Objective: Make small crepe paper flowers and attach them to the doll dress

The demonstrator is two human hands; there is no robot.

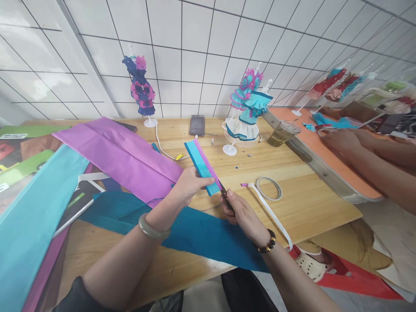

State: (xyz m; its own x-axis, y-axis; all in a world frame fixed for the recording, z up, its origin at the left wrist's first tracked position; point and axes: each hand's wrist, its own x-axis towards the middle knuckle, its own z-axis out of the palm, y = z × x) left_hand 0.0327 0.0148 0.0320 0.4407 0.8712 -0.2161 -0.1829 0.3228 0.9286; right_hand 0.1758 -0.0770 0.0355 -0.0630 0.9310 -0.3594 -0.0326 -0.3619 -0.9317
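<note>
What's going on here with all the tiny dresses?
Someone's left hand holds a flat turquoise strip with a purple edge, and their right hand holds dark scissors at its near end. A long dark-teal sheet lies below their arms on the light wooden table, with a wide purple sheet to the left. By the white tiled wall, small ruffled dresses hang on white stands. Another person's arm reaches over the orange table.

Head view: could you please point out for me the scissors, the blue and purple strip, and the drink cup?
scissors (226,196): head view, on the dark part near the pivot.
blue and purple strip (199,163): head view, on the blue band.
drink cup (277,138): head view, on the side wall.
</note>
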